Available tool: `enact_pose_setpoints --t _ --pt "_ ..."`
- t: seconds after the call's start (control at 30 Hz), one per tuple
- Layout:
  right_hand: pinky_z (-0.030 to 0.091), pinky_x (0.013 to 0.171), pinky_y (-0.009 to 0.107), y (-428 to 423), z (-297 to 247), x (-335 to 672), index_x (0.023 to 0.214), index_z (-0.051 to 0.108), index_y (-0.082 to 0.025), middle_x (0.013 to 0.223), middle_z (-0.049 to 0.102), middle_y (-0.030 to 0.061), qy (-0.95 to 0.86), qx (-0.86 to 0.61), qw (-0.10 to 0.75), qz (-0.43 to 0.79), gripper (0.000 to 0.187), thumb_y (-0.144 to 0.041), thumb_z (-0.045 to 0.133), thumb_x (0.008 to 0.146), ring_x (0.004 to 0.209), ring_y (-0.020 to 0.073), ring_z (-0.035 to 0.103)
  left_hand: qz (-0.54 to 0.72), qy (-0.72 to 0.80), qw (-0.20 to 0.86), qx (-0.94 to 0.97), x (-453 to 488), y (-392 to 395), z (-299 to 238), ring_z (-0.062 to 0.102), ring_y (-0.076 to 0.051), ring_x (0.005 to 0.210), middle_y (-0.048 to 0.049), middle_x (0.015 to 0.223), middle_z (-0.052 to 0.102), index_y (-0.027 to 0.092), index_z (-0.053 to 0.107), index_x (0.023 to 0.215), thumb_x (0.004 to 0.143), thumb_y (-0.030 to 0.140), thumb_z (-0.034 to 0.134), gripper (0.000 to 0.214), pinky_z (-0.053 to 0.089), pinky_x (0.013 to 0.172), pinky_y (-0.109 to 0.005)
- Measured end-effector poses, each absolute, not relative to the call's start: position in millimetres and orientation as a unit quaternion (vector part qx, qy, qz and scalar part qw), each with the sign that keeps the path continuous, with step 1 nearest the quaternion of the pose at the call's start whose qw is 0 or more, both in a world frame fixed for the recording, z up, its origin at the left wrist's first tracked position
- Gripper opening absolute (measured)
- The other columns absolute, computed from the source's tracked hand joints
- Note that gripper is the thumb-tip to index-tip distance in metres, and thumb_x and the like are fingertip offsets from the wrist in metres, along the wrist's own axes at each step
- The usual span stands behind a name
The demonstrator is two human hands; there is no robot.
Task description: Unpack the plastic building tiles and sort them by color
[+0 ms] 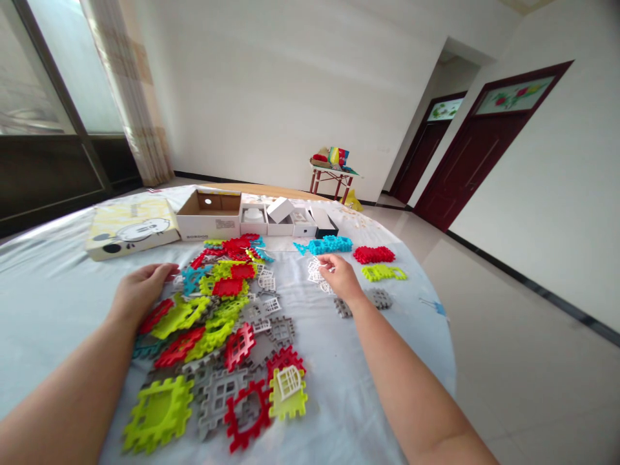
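A heap of interlocking plastic tiles (217, 323) in red, lime, grey, teal and white covers the middle of the pale-clothed round table (58, 290). My left hand (140, 287) rests on the heap's left side, fingers curled over a white piece near teal and red tiles. My right hand (341, 274) pinches a small white window-shaped piece (316, 268) above a small pile of white pieces. Sorted groups lie beyond it: teal tiles (327, 245), red tiles (372, 254), lime tiles (383, 273) and grey tiles (380, 298).
At the table's far side stand a yellow-white box lid (130, 227), an open cardboard box (209, 214) and several small white boxes (285, 219). The table edge drops to a tiled floor on the right. A small red-legged table (332, 174) stands by the far wall.
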State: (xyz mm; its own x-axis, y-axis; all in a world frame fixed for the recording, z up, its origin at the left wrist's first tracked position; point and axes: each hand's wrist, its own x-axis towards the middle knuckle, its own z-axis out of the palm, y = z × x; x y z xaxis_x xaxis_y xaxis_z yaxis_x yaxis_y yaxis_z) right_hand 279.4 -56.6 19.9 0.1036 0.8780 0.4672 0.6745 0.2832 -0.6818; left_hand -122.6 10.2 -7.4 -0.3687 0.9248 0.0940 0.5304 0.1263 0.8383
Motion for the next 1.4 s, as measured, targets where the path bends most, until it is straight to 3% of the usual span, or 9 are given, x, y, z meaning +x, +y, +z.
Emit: enact_pose_setpoints --t 0.43,0.7,0.87,1.03,1.4 --pt "0.037 0.092 0.031 -78 6 203 0.1 0.063 -0.019 0.105 0.065 0.0045 -0.881 -0.391 0.231 0.134 0.029 -0.014 0.062 0.072 0.101 0.0173 0.055 0.424 0.708 0.246 0.509 -125 13 -13 0.058 -0.015 0.065 -0.0028 0.079 0.069 0.018 0.067 0.099 0.07 0.053 0.049 0.049 0.041 0.057 -0.023" --pt "0.041 0.084 0.03 -78 11 209 0.099 0.065 -0.019 0.093 0.064 0.0046 -0.859 -0.429 0.254 0.121 0.029 -0.017 0.064 0.069 0.089 0.0169 0.056 0.424 0.709 0.245 0.508 -124 12 -10 0.058 -0.016 0.065 -0.0024 0.078 0.069 0.018 0.068 0.097 0.07 0.051 0.049 0.046 0.041 0.057 -0.024" --pt "0.045 0.077 0.029 -68 22 244 0.101 0.063 -0.02 0.091 0.06 0.0033 -0.774 -0.512 0.362 0.093 0.029 -0.019 0.06 0.072 0.074 0.0135 0.055 0.424 0.71 0.237 0.51 -121 10 -6 0.057 -0.016 0.063 -0.0017 0.076 0.069 0.017 0.069 0.094 0.069 0.05 0.05 0.046 0.04 0.056 -0.024" --pt "0.045 0.084 0.034 -60 25 274 0.105 0.061 -0.02 0.104 0.058 0.0078 -0.69 -0.573 0.442 0.015 0.033 -0.018 0.053 0.074 0.084 0.0172 0.055 0.422 0.712 0.236 0.509 -120 9 -5 0.057 -0.016 0.064 -0.0015 0.074 0.069 0.018 0.069 0.093 0.069 0.05 0.049 0.044 0.04 0.057 -0.024" --pt "0.045 0.077 0.028 -60 14 233 0.098 0.064 -0.019 0.09 0.063 0.0039 -0.764 -0.548 0.322 0.113 0.025 -0.018 0.056 0.074 0.074 0.0132 0.057 0.418 0.711 0.243 0.511 -120 9 -5 0.057 -0.016 0.066 -0.0018 0.077 0.069 0.018 0.069 0.092 0.069 0.05 0.05 0.043 0.04 0.059 -0.024"
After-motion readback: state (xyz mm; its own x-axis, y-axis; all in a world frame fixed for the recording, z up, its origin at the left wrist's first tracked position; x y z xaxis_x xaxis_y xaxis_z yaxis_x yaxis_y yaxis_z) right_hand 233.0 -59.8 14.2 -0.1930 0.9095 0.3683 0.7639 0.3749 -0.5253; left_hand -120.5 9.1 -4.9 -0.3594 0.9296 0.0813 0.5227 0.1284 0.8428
